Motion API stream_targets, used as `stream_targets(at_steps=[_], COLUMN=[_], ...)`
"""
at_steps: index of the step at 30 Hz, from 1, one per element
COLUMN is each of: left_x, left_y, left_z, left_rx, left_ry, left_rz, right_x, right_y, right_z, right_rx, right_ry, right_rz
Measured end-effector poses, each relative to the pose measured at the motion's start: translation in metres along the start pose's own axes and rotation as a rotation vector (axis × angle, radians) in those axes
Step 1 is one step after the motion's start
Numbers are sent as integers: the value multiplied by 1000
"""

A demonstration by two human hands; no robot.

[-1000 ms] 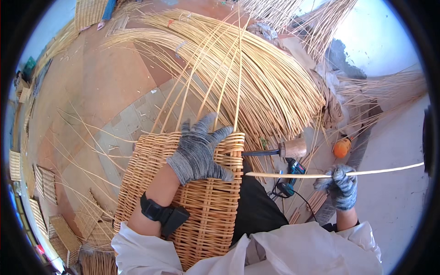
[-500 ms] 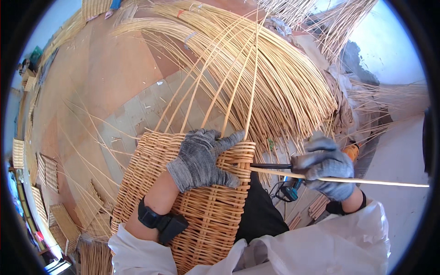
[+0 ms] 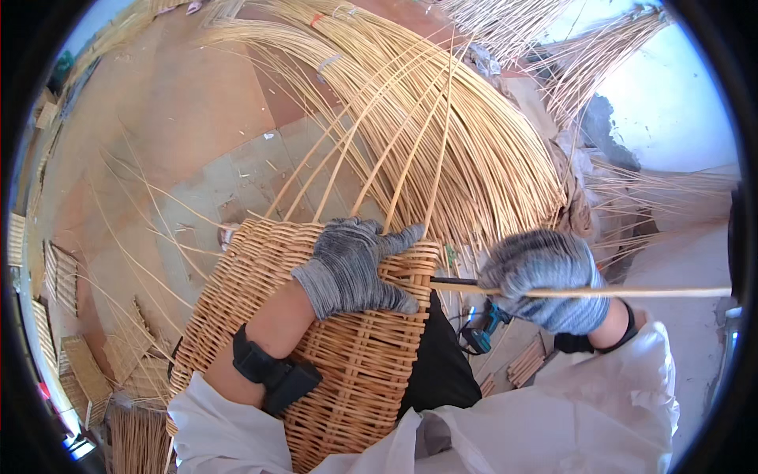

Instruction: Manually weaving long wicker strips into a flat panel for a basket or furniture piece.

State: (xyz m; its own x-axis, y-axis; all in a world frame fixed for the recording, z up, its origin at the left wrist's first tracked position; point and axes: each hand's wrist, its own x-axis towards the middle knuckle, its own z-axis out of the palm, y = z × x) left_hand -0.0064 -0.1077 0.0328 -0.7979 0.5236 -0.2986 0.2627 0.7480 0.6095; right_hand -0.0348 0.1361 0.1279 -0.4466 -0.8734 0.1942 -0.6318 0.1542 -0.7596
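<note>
A woven wicker panel (image 3: pixel 355 371) lies tilted across my lap, upright rods standing out of its far edge. My left hand (image 3: pixel 355 265), in a grey knit glove, grips the panel near its upper right corner, thumb and forefinger spread over the weave. To the right, my gloved right hand (image 3: pixel 541 280) is closed around a dark, thin-shafted tool like an awl (image 3: pixel 454 280), its shaft meeting the panel's right edge. A pale wicker rod (image 3: pixel 663 292) runs from that edge past the right hand and on to the right. My right fingers hide the tool's handle.
Large bundles of long rods (image 3: pixel 474 150) lie beyond the panel. A teal power tool (image 3: pixel 485 328) and short cut sticks (image 3: pixel 525 363) rest on the floor at right. Thin loose rods spread out left of the panel; smaller woven panels (image 3: pixel 87 367) lie at far left.
My right hand has moved left toward the panel and closed more fully, leaving less of the dark shaft showing. The left hand keeps its place on the weave. The view has shifted slightly.
</note>
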Motion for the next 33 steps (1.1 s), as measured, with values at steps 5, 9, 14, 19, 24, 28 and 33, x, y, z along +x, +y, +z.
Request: stream_targets(at_steps=[5, 9, 14, 19, 24, 28, 33], left_x=[6, 3, 1, 6, 1, 8, 4], left_y=[2, 10, 10, 6, -8, 20, 25], left_z=[-3, -7, -8, -5, -3, -13, -3], left_rx=[16, 41, 82, 146, -16, 47, 310], left_ry=[73, 59, 58, 98, 214, 193, 177], left_rz=[77, 85, 66, 117, 83, 74, 114], right_x=[-26, -23, -45, -45, -120, -166, -118], right_y=[12, -12, 35, -11, -33, -2, 27], right_z=[-2, 11, 7, -2, -18, 13, 27], right_rx=[436, -800, 975, -416, -116, 731, 411], right_ry=[-39, -524, -444, -506, -351, 91, 299], right_rz=[866, 555, 1201, 634, 850, 992, 682])
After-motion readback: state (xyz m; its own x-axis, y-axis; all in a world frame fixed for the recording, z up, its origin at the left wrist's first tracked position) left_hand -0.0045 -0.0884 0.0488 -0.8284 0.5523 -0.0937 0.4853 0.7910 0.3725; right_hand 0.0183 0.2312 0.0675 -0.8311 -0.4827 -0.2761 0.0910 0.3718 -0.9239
